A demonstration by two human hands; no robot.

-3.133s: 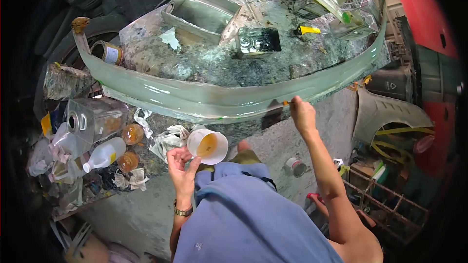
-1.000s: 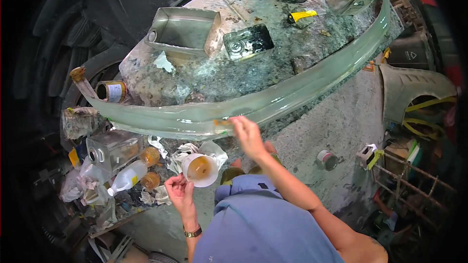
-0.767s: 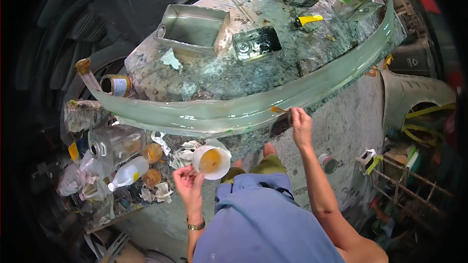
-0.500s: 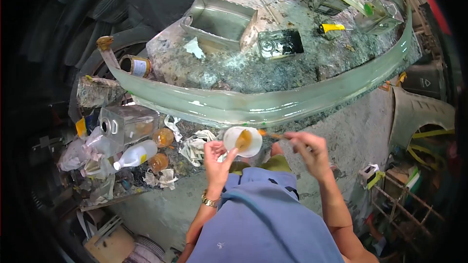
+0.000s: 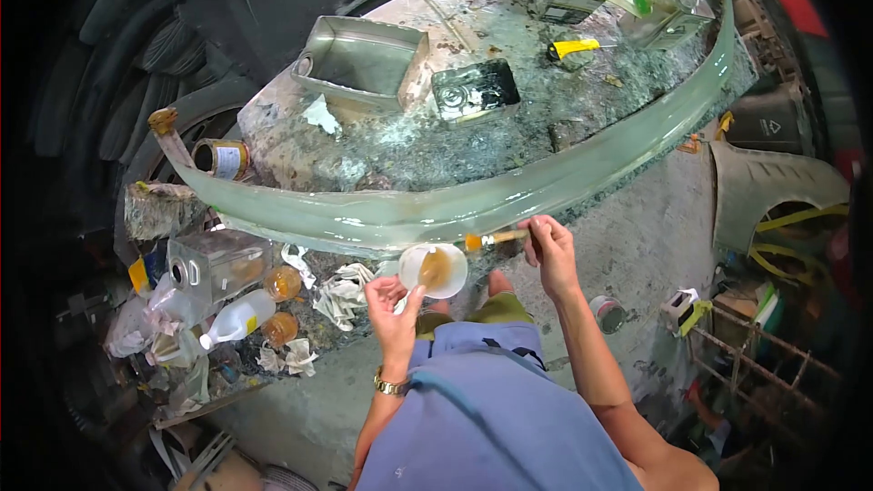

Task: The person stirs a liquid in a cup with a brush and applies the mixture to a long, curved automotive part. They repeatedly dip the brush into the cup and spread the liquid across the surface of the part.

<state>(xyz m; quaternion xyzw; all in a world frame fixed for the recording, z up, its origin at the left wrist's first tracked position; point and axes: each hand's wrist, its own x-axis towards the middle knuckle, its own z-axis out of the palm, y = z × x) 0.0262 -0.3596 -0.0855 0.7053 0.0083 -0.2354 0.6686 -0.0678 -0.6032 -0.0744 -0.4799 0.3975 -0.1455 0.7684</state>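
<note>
Where the workshop's stained bench [image 5: 300, 150] ends at the left, two amber jars [image 5: 283, 284] and one white jug [image 5: 238, 319] sit beside a square can [image 5: 218, 265]. One long greenish strip [image 5: 436, 214] curves along the bench's near edge, beyond both hands. The left hand [image 5: 396, 314] grasps one white cup [image 5: 462, 271] just past its fingertips; right of it, the right hand [image 5: 552, 250] pinches one brush [image 5: 496, 238], bristles near the cup. Farther right stands one fender [image 5: 773, 186].
</note>
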